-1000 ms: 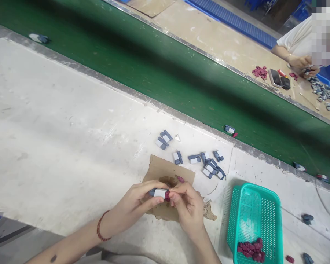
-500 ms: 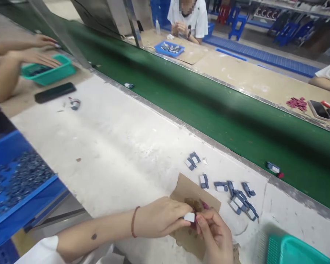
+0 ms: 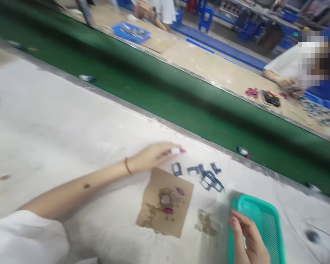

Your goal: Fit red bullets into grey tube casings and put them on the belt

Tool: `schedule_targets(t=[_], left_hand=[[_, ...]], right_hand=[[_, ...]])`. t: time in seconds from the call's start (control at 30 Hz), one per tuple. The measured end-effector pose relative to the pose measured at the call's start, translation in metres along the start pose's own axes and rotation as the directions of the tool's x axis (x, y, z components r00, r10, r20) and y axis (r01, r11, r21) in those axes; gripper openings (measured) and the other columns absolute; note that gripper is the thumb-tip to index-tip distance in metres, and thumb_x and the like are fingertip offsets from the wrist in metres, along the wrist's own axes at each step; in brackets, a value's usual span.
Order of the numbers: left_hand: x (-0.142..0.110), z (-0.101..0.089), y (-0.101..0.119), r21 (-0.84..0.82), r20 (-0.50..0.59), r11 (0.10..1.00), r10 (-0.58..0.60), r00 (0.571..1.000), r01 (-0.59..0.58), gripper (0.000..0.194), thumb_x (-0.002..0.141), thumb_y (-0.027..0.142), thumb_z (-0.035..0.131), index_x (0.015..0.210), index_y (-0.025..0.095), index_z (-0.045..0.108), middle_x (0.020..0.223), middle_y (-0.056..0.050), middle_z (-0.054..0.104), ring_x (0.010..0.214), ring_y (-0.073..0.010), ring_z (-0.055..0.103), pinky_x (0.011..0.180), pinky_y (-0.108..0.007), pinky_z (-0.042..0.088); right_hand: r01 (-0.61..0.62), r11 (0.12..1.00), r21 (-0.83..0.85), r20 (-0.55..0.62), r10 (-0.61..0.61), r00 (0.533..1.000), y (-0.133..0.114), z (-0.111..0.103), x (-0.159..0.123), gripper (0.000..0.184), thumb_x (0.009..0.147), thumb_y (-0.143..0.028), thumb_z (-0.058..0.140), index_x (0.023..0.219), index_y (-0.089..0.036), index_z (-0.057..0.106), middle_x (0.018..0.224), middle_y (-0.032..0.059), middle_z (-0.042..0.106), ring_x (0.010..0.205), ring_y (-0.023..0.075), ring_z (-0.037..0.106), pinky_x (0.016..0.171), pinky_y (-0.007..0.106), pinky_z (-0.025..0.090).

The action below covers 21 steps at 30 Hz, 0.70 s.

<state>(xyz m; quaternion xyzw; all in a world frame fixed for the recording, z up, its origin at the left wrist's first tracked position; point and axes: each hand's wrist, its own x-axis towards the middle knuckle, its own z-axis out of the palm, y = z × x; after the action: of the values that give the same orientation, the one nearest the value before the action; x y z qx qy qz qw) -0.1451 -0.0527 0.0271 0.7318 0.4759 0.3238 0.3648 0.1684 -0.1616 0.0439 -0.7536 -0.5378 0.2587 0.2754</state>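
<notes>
My left hand (image 3: 154, 156) reaches out over the white table. Its fingers pinch a small dark-blue and white plastic part with a pink tip (image 3: 176, 150). Just right of it lie several blue-grey parts with white faces (image 3: 208, 178), some heaped together. Below is a brown cardboard piece (image 3: 151, 196) with a wet stain and two small pink pieces (image 3: 168, 211). Over the left side of a green plastic basket (image 3: 275, 220), my right hand (image 3: 249, 236) has thumb and fingertips close together; whatever they hold, if anything, cannot be made out.
A green conveyor belt (image 3: 143, 95) runs behind the table edge, carrying a few parts such as one with a pink end (image 3: 243, 151). Across it, people sit at another bench with a blue tray (image 3: 130, 32) and pink pieces (image 3: 252, 92). A brown stain (image 3: 205, 223) marks the table.
My hands have come apart. The left has moved up toward the belt with the part; the right has gone right, over the basket. The view has swung right, and pink pieces on the cardboard are uncovered.
</notes>
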Motion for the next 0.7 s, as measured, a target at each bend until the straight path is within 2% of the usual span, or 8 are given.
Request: schedule_targets(t=[0.03,0.1,0.17,0.3,0.4,0.5,0.63,0.7], left_hand=[[0.013,-0.007,-0.009,-0.005,-0.034,1.0,-0.028,0.999,0.028,0.041,0.095,0.041,0.043,0.12,0.016,0.062,0.124,-0.015,0.065,0.112,-0.0279,0.06,0.093,-0.037,0.046],[0.041,-0.017,-0.03,0.138,-0.148,0.983,-0.101,0.984,0.121,0.052,0.09,0.047,0.046,0.123,0.01,0.061,0.124,-0.017,0.065,0.109,-0.0291,0.059,0.086,-0.036,0.047],[0.069,-0.022,-0.051,0.311,-0.227,0.933,-0.115,0.967,0.184,0.063,0.089,0.053,0.039,0.124,0.006,0.061,0.123,-0.016,0.064,0.104,-0.0268,0.06,0.085,-0.036,0.044],[0.102,-0.019,-0.077,0.424,-0.22,0.888,-0.089,0.972,0.177,0.081,0.092,0.059,0.022,0.134,-0.006,0.046,0.133,-0.021,0.053,0.128,-0.0328,0.042,0.097,-0.043,0.03],[0.105,-0.013,-0.085,0.503,-0.145,0.857,-0.043,0.989,0.11,0.07,0.095,0.047,0.027,0.136,-0.008,0.041,0.138,-0.026,0.045,0.131,-0.0355,0.036,0.107,-0.048,0.024],[0.099,-0.017,-0.088,0.554,-0.116,0.829,-0.016,0.993,0.078,0.063,0.094,0.04,0.03,0.134,-0.007,0.044,0.137,-0.024,0.045,0.132,-0.0338,0.034,0.111,-0.047,0.021],[0.086,-0.038,-0.091,0.594,-0.149,0.791,-0.069,0.986,0.145,0.066,0.094,0.046,0.025,0.13,-0.005,0.048,0.134,-0.023,0.048,0.132,-0.0317,0.036,0.11,-0.045,0.022],[0.078,-0.052,-0.094,0.592,-0.191,0.784,-0.088,0.978,0.186,0.067,0.094,0.049,0.024,0.128,-0.002,0.05,0.135,-0.021,0.048,0.132,-0.03,0.035,0.111,-0.045,0.02]], right_hand=[[0.014,0.993,-0.12,-0.001,-0.014,1.0,0.014,-0.017,0.0,0.034,0.086,-0.052,0.052,0.096,-0.023,0.067,0.095,0.0083,0.069,0.079,0.0239,0.062,0.06,0.03,0.048],[0.069,0.952,-0.297,0.079,-0.047,0.996,0.042,-0.046,-0.003,0.028,0.085,-0.045,0.051,0.091,-0.023,0.069,0.092,0.0086,0.07,0.082,0.0262,0.063,0.065,0.033,0.049],[0.09,0.903,-0.421,0.188,-0.01,0.982,0.063,-0.066,-0.011,0.022,0.082,-0.036,0.054,0.089,-0.024,0.07,0.09,0.0082,0.071,0.084,0.0275,0.064,0.072,0.036,0.049],[0.081,0.84,-0.537,0.298,0.099,0.949,0.074,-0.073,-0.026,0.02,0.075,-0.018,0.056,0.09,-0.025,0.069,0.089,0.0058,0.07,0.086,0.0271,0.063,0.077,0.037,0.048],[0.082,0.827,-0.556,0.321,0.122,0.939,0.066,-0.065,-0.03,0.019,0.071,-0.013,0.059,0.083,-0.025,0.067,0.085,0.0049,0.067,0.085,0.0272,0.061,0.077,0.038,0.046],[0.11,0.84,-0.531,0.353,0.101,0.93,0.059,-0.062,-0.029,0.017,0.071,-0.01,0.058,0.078,-0.025,0.064,0.085,0.0043,0.066,0.083,0.0265,0.06,0.076,0.038,0.046],[0.172,0.876,-0.45,0.449,0.056,0.892,0.062,-0.061,-0.023,0.014,0.082,-0.017,0.052,0.08,-0.025,0.062,0.082,0.0035,0.065,0.079,0.0237,0.06,0.071,0.035,0.047],[0.193,0.884,-0.427,0.425,0.008,0.905,0.066,-0.058,-0.02,0.015,0.088,-0.024,0.049,0.081,-0.025,0.062,0.081,0.0038,0.065,0.078,0.0232,0.062,0.068,0.033,0.048]])
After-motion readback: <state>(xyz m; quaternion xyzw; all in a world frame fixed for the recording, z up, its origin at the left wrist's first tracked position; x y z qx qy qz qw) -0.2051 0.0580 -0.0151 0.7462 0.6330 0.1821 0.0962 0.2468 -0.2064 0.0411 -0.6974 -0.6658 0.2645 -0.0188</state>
